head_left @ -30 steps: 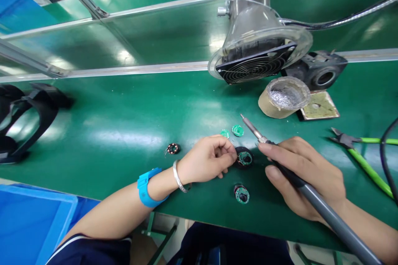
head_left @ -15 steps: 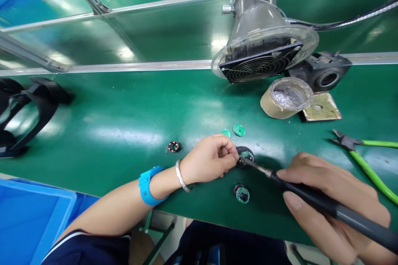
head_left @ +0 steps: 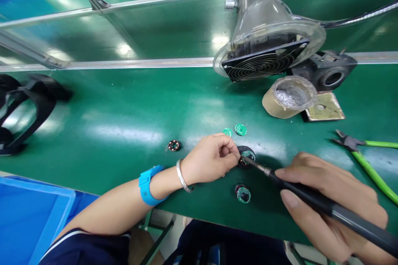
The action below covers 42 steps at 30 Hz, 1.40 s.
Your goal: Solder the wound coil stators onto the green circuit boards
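My right hand [head_left: 336,203] grips a soldering iron [head_left: 311,192] like a pen, its tip on or just over a small round circuit board [head_left: 248,156]. That board sits in a dark round holder [head_left: 244,149]. My left hand [head_left: 214,155] is closed in a pinch at the holder's left edge; what lies between thumb and finger is too small to make out. Nearer me is a second board on a coil assembly [head_left: 243,193]. A bare copper-wound stator [head_left: 173,145] lies to the left. Beyond the holder lie two loose green round boards [head_left: 240,129].
A pot of silvery bits [head_left: 273,103], a sponge tray [head_left: 325,107] and a black iron stand [head_left: 331,72] sit at the back right. A fume extractor [head_left: 264,60] hangs above. Green-handled cutters [head_left: 370,165] lie right, a black frame [head_left: 40,107] left, a blue bin [head_left: 59,215] front left.
Both hands, the soldering iron and the board keep nearly the same places. The whole view has shifted very slightly.
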{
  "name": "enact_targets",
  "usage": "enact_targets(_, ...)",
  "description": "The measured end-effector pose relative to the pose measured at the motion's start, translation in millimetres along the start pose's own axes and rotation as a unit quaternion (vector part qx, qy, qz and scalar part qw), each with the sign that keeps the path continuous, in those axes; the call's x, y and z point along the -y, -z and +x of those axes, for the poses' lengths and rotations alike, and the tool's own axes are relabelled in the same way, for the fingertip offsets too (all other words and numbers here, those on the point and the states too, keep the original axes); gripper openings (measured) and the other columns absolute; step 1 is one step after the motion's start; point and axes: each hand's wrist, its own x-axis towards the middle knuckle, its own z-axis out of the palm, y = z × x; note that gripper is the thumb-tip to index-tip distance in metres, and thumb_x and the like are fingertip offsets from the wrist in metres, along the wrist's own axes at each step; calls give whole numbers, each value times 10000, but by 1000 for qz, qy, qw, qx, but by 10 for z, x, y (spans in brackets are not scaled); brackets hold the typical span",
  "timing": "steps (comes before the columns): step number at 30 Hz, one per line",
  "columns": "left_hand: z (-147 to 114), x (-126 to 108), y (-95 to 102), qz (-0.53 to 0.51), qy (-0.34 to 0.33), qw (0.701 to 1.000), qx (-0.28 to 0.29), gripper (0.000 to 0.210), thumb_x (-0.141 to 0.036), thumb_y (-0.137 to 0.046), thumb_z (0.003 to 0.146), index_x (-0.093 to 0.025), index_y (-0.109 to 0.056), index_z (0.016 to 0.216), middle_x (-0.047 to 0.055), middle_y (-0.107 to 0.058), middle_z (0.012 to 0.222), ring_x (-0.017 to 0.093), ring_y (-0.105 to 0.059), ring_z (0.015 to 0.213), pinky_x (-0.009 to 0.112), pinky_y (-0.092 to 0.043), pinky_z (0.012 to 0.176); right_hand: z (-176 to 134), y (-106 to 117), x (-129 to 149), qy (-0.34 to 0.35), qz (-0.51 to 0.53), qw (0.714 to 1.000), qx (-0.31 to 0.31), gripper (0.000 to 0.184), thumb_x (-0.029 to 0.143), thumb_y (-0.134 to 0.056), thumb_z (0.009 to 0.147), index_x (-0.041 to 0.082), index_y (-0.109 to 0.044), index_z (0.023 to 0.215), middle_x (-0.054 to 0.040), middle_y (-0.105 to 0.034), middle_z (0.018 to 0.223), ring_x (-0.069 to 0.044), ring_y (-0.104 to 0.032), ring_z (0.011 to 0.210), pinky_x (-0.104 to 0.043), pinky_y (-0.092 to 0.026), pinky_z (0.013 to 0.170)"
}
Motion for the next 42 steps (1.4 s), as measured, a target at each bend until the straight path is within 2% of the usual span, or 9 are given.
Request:
enact_targets(12, -3, -4, -3, 24, -19, 999, -20, 47, -147, -558, 737, -157, -593, 707, -50, -537, 558, 62, -505, 504, 182, -411, 500, 19, 118, 9, 10, 1, 1000, 30, 295, 38, -544, 756, 158, -604, 1019, -14, -559, 636, -144, -557, 571, -314, -487, 499)
enact_targets(21, -6, 20, -7, 11, -22, 1000, -11, 46, -180, -546, 756, -154, -578, 734, -44, -518, 597, 61, -501, 480, 190, -403, 469, -68, -99, -168, 2, -82, 994, -77, 362, 67, -594, 819, 203, -623, 1154, -6, -632, 715, -136, -603, 590, -280, -476, 498)
enact_targets(23, -24, 17, -1, 12, -39, 999, -12, 63, -178, -577, 728, -151, -573, 785, -38, -512, 681, 49, -482, 474, 194, -404, 459, -73, -160, -252, 15, -91, 994, -62, 371, 42, -605, 818, 219, -631, 1143, 1, -663, 753, -121, -619, 608, -260, -503, 548)
enact_targets(26, -49, 5, -12, 79, -86, 993, -17, 285, -162, -670, 655, -152, -563, 919, -18, -509, 824, 50, -476, 526, 217, -441, 512, -51, -219, -341, 26, -76, 997, -18, 337, 17, -616, 805, 204, -634, 1084, -21, -699, 882, -130, -648, 710, -268, -525, 634)
enact_targets(29, -42, 5, -40, 174, -129, 976, -30, 379, -315, -762, 682, -154, -575, 970, 11, -538, 870, 111, -511, 649, 269, -464, 610, -21, -255, -370, 33, -58, 998, 1, 338, 13, -628, 789, 195, -613, 1074, -37, -697, 962, -129, -632, 723, -277, -519, 651)
enact_targets(32, 12, 37, -47, 195, -180, 964, -31, 336, -376, -725, 767, -147, -603, 981, 29, -558, 861, 148, -530, 721, 285, -463, 649, -4, -276, -366, 32, -48, 998, 21, 344, 18, -630, 786, 197, -602, 1079, -30, -678, 883, -116, -578, 657, -268, -493, 605)
enact_targets(37, 140, 105, 26, 180, -288, 940, 23, 223, -241, -687, 816, -141, -618, 1003, 54, -600, 884, 186, -562, 853, 300, -487, 751, -2, -266, -344, 23, -59, 998, 22, 317, 29, -646, 775, 171, -610, 1056, -13, -609, 785, -98, -519, 622, -252, -461, 590)
enact_targets(39, 148, 107, 70, 169, -295, 940, 37, 227, -232, -685, 823, -149, -614, 1022, 53, -603, 914, 172, -576, 845, 291, -497, 764, -2, -263, -334, 22, -64, 998, 20, 318, 33, -648, 775, 174, -607, 1057, -11, -612, 803, -93, -519, 624, -246, -461, 596)
enact_targets(42, 77, 80, 128, 147, -239, 960, 22, 301, -235, -728, 785, -145, -601, 1043, 36, -556, 956, 85, -558, 648, 240, -503, 652, 1, -268, -320, 26, -71, 997, 20, 314, 44, -643, 787, 186, -598, 1063, -5, -621, 808, -92, -531, 635, -243, -467, 612)
